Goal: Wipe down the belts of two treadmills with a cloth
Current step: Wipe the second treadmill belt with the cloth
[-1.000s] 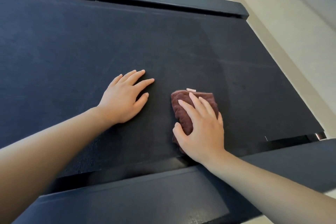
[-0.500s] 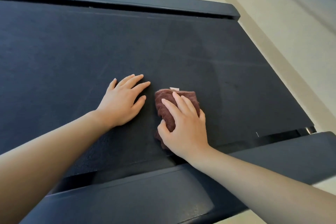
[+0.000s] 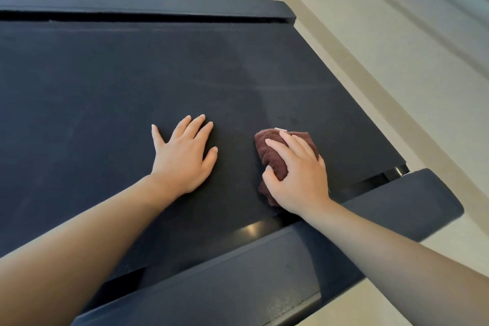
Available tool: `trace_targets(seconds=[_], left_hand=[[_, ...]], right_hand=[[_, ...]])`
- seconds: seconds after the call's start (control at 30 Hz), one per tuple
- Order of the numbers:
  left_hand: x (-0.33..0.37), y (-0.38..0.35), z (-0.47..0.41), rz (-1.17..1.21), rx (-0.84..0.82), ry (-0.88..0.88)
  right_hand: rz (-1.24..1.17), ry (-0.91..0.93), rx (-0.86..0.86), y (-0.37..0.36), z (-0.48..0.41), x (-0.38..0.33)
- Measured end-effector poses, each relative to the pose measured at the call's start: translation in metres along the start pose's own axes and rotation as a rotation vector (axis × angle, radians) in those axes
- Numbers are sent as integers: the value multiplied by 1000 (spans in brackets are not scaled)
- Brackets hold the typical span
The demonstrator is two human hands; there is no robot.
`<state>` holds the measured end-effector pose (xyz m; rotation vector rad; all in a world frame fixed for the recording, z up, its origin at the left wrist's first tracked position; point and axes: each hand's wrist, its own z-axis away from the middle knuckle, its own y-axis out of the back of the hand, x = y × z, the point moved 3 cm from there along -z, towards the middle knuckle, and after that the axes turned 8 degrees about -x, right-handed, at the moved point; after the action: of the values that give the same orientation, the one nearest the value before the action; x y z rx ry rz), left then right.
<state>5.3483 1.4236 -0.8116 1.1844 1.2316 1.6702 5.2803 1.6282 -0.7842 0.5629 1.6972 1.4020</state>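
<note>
Both hands on belt (image 3: 132,74); we find right hand (image 3: 299,180) gripping bunched maroon cloth (image 3: 275,159), shifted toward 3 o'clock from flat, splayed left hand (image 3: 182,159).

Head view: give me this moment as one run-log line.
left hand: flat on black textured treadmill belt | right hand: holds folded maroon terry cloth against belt | step: wiping belt

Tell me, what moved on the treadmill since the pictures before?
The right hand slid the cloth left, almost up to the left hand, then back to the right, so the gap between them is wider now. The left hand stayed flat on the belt, and the right hand kept the cloth under it the whole time.
</note>
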Motion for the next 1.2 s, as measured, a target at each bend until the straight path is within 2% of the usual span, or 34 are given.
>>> trace_targets(seconds=[0.33, 0.57, 0.67, 1.0, 1.2], left_hand=[[18, 5, -90, -22, -10, 5], [12, 19, -188, 54, 91, 246], [9, 16, -195, 42, 156, 275], [11, 15, -195, 74, 175, 317], [9, 16, -196, 80, 170, 330]], right_hand=[[-5, 56, 6, -5, -122, 12], [-10, 109, 51, -10, -233, 19], [-1, 138, 56, -13, -277, 15], [-35, 235, 19, -24, -404, -16], [-58, 265, 25, -28, -426, -22]])
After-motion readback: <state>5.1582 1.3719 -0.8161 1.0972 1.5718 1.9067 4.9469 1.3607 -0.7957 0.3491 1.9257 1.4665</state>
